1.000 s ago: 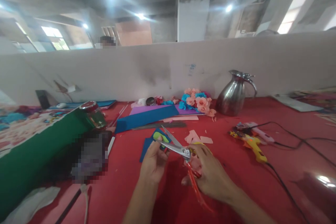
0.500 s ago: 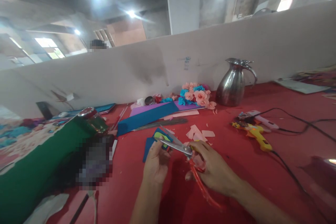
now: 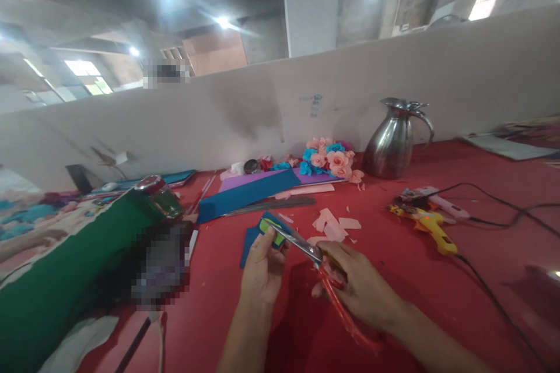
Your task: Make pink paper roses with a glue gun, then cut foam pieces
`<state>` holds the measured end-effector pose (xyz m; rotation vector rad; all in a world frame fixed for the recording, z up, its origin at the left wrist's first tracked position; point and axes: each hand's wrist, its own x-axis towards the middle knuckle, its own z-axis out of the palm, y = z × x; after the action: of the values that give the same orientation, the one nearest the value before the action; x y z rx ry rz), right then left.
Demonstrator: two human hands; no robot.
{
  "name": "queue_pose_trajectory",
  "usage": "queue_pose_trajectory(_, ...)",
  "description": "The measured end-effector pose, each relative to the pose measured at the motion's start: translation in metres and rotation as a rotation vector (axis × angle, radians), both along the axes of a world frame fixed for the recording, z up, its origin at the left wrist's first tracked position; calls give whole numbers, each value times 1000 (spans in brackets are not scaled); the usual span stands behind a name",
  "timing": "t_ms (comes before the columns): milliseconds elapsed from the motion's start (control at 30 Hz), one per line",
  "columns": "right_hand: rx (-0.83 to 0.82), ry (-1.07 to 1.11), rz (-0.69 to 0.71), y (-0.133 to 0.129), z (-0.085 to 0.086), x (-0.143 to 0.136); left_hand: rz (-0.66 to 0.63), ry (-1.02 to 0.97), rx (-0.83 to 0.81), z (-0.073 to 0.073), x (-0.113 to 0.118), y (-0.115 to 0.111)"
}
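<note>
My left hand pinches a small stack of blue paper with a lime-green piece on top. My right hand is wrapped round the red handles of a pair of scissors. The blades lie nearly together across the green and blue pieces, close to my left thumb. Another blue piece shows on the red table just left of my left hand. Pink paper scraps are scattered beyond my right hand.
Beyond lie a long blue sheet, paper flowers and a steel jug. Glue guns with cords are at right. At left are a green board, a jar and another person's hand.
The scissor blades have come together over the paper. Another person's hand has appeared at the far left. The whole view has shifted slightly.
</note>
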<state>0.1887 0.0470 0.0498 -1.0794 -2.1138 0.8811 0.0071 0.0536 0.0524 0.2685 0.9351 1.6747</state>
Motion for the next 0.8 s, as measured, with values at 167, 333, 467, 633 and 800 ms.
queue_pose_trajectory(167,-9,-48,-27,-2,2,0,-17,7,24,0,0,0)
queue_pose_trajectory(333,-5,-62,-21,-4,2,-3,-23,-11,42,-2,0,-1)
queue_pose_trajectory(467,10,-52,-15,-5,1,-3,-7,-11,35,-1,0,-1)
queue_pose_trajectory(633,19,-73,-19,-5,1,-2,3,-22,22,2,1,-1)
queue_pose_trajectory(800,37,-87,-50,-5,-6,-1,21,-25,11,4,3,-2)
